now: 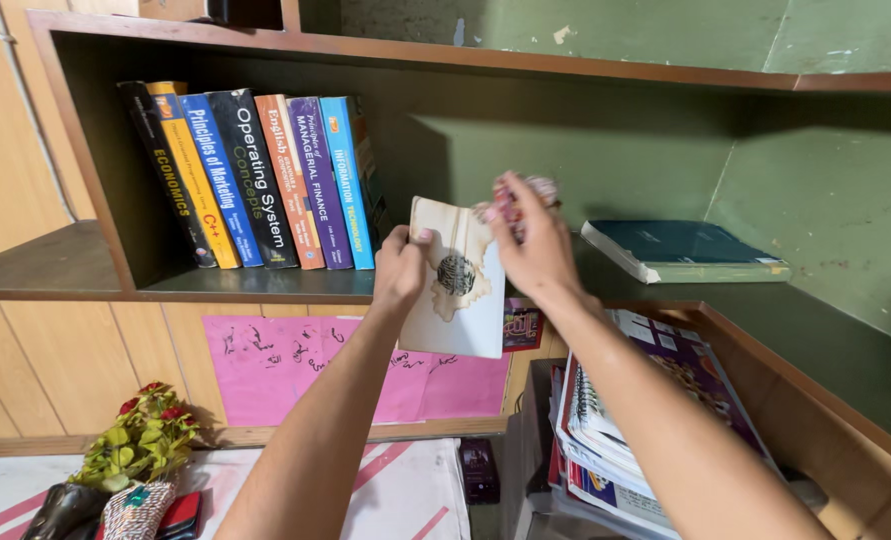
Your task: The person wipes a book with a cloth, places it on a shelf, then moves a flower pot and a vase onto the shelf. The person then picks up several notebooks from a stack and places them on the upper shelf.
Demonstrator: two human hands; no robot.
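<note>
My left hand (399, 268) grips the left edge of a thin cream booklet (460, 300) with a brown stain and a dark round emblem on its cover. I hold it upright in front of the wooden shelf (265, 285). My right hand (533, 245) is at the booklet's top right corner, its fingers closed on a bunched pinkish cloth (535, 188) pressed against the cover. A row of several upright books (255, 180) leans at the left end of the shelf, just left of my left hand.
A dark green book (680, 250) lies flat on the shelf at right. A stack of notebooks and magazines (625, 420) sits below right. A pink paper sheet (295, 365) hangs under the shelf. Artificial flowers (145, 440) and small objects lie at bottom left.
</note>
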